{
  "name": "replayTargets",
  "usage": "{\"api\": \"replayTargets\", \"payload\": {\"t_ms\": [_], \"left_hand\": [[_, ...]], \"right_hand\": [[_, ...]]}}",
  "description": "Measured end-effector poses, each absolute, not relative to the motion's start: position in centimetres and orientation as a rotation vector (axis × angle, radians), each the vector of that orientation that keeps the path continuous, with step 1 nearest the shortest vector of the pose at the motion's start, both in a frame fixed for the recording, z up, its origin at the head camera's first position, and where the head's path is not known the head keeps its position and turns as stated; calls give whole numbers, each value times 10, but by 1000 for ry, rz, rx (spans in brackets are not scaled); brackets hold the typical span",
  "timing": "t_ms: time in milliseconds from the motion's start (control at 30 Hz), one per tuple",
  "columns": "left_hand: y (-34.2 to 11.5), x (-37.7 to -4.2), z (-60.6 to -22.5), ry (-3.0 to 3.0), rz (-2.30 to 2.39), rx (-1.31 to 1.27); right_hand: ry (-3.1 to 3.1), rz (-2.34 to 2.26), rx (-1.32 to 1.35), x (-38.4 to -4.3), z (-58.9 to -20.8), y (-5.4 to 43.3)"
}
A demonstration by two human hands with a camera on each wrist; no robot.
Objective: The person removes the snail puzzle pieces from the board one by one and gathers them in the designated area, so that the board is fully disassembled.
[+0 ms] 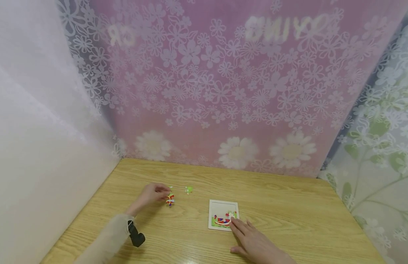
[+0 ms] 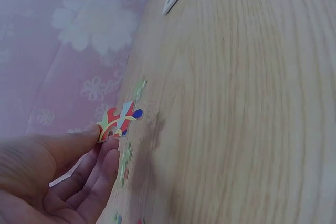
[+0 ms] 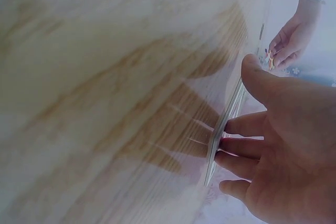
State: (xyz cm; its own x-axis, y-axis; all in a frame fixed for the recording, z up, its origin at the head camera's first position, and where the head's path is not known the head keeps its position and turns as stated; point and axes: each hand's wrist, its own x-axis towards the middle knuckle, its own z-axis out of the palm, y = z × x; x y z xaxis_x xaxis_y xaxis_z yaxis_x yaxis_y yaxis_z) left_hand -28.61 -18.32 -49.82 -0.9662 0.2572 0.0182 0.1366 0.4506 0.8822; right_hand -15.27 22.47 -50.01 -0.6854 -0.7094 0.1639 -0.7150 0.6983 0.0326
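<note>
Between thumb and fingers, my left hand [image 1: 153,195] pinches a jigsaw puzzle piece [image 1: 170,200] coloured red, yellow, white and blue. The left wrist view shows this piece [image 2: 121,121] held up off the wood. To the right lies a square white puzzle tray [image 1: 218,207], with joined pieces [image 1: 223,221] in red, green, white and purple along its lower part. My right hand [image 1: 258,242] touches the tray's lower right part with nearly straight fingers. In the right wrist view those fingers [image 3: 239,164] meet the tray's edge, and the thumb stands away from it.
Loose green and white puzzle pieces [image 1: 189,190] lie on the wooden table [image 1: 283,205] beyond my left hand. More pieces [image 2: 125,165] show beside that hand in the left wrist view. A flowered pink curtain [image 1: 204,91] hangs along the table's back edge.
</note>
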Motion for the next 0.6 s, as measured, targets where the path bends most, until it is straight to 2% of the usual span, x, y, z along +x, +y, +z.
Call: {"api": "replayTargets", "payload": {"t_ms": [467, 600], "left_hand": [[-193, -282, -496, 2744, 1339, 272], [-192, -280, -495, 2777, 1312, 341]], "right_hand": [[-2734, 48, 1152, -154, -502, 225], [-2729, 38, 1150, -153, -501, 224]]}}
